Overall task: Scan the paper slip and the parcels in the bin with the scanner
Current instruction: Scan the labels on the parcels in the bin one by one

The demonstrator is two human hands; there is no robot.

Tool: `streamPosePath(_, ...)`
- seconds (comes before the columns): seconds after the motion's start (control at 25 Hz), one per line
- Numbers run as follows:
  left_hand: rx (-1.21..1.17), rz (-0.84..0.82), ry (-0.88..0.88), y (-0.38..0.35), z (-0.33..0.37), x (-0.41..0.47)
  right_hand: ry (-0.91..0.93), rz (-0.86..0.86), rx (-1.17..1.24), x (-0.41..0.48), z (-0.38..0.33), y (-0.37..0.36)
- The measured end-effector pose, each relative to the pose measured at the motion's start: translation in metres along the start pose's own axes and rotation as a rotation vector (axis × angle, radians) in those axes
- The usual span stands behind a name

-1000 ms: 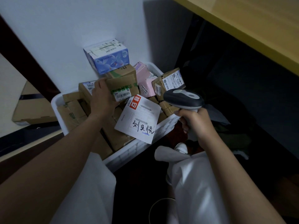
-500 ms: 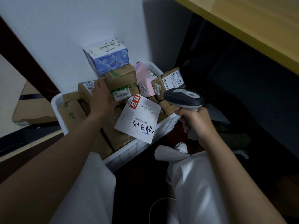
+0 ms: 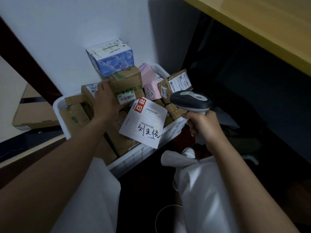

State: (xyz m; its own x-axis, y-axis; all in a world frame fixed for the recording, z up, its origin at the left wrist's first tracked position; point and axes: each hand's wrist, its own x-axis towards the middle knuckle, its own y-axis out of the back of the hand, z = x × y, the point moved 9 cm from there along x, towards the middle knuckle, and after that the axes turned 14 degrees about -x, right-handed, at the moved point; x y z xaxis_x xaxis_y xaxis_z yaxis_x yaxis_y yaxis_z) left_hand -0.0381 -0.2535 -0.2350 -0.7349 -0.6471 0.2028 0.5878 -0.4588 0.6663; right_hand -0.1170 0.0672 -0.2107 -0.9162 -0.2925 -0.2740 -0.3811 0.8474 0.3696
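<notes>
A white plastic bin (image 3: pixel 143 153) on the floor is heaped with several cardboard parcels. A white paper slip (image 3: pixel 144 121) with barcodes, a red tag and black handwriting lies on the parcels near the bin's front rim. My left hand (image 3: pixel 105 101) grips the left side of a brown cardboard parcel (image 3: pixel 128 89) with a barcode label facing me. My right hand (image 3: pixel 203 125) holds a grey and black scanner (image 3: pixel 191 101) by its handle, its head just right of the slip and pointing toward the bin.
A blue and white box (image 3: pixel 111 58) tops the pile against the white wall. Pink boxes (image 3: pixel 150 81) and a labelled brown parcel (image 3: pixel 178 84) fill the bin's right side. A yellow tabletop (image 3: pixel 262 27) overhangs at upper right. A flat carton (image 3: pixel 33 113) lies at left.
</notes>
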Motion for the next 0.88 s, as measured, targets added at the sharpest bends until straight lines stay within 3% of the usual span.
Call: streamPosePath(0.88,-0.006,0.021,-0.004,0.0008,0.0002,0.0015,-0.020,-0.033,-0.018,0.0004,0.0017,-0.0016)
